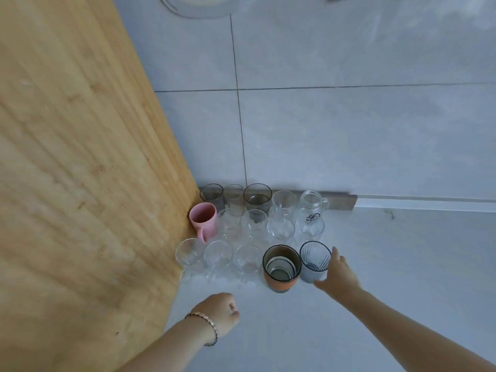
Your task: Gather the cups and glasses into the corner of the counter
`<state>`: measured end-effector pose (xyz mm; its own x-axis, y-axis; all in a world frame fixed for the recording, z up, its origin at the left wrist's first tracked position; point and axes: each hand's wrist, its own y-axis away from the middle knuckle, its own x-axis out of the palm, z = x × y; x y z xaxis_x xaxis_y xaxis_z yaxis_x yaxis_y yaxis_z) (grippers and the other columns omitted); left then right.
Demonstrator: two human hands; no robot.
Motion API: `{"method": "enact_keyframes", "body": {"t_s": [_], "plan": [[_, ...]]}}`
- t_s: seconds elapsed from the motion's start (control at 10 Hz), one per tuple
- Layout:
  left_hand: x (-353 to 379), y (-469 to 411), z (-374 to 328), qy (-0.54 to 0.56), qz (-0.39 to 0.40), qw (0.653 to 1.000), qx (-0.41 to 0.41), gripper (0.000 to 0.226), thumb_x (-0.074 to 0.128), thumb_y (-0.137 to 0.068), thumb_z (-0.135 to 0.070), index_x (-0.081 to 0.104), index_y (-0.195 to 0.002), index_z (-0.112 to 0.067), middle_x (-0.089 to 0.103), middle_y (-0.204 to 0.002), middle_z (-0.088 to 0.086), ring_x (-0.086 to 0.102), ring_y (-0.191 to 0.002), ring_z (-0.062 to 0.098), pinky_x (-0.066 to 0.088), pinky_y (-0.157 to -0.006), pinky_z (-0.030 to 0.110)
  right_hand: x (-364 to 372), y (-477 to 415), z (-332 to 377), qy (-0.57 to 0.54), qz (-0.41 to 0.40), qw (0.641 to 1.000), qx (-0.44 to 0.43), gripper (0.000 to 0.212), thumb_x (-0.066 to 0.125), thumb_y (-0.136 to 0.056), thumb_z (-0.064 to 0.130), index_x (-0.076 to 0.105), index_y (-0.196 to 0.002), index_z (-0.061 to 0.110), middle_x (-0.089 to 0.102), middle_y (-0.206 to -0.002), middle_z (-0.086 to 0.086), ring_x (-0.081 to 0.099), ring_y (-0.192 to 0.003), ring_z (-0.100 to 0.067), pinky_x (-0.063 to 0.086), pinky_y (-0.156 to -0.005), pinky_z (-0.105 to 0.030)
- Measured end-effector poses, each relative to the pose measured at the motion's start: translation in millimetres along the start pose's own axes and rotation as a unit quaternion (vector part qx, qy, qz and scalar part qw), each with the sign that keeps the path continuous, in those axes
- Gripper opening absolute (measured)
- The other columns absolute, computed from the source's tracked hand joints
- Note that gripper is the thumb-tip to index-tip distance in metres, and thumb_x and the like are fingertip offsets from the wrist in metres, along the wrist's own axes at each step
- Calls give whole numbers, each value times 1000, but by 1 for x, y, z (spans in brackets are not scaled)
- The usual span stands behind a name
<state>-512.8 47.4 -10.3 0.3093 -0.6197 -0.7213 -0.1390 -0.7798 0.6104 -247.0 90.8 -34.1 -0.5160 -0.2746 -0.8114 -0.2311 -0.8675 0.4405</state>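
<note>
The cups and glasses stand packed in the corner where the pale counter [349, 277] meets the wooden panel [80, 157] and the tiled wall [349, 143]. Taking the pink mug [203, 220] as the marker: it sits against the wooden panel, handle toward the camera. Behind it, along the wall, stand 2 smoky glasses — one [212, 196] right at the corner, the other [257, 198] farther right — with clear ones between and beyond. In front of the pink mug runs a row of 3 clear glasses, then an orange-banded cup [280, 267], then a ribbed grey glass [314, 260] at the far right. The right hand [339, 275] lies open against that ribbed glass, thumb below, not closed around it. The left hand [222, 312] is loosely clenched, empty, hovering above the counter, nearer the camera than the pink mug.
</note>
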Motion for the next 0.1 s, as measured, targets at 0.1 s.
{"method": "enact_keyframes", "body": {"t_s": [0.1], "plan": [[-11,-6,-6,-28,8,999,31,9,43,-91,-27,46,-84,-24,53,-95,0,52,-87,19,44,-82,29,-1,18,-8,35,25,998,41,63,61,-85,28,31,-138,15,55,-127,-6,55,-117,-22,46,-91,-29]]}}
